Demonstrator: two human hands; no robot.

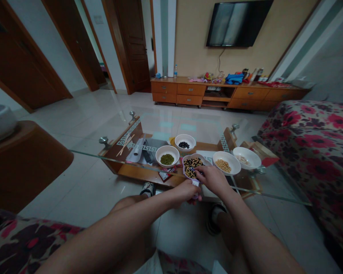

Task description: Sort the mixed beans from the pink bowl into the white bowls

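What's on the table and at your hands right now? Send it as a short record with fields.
Left hand: at the near edge of the purple-rimmed dish; grip unclear
Right hand: fingers over the same dish; grip unclear
Dish contents: mixed black and yellow beans
White bowls: mung beans, black beans, soybeans, pale pieces
Surface: wooden table shelf beneath a glass top
Also there: chopsticks

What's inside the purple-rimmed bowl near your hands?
The scalloped purple-rimmed white bowl holds mixed black and yellow beans. They cover its bottom, so that can't be seen; your right hand hides part of its edge.
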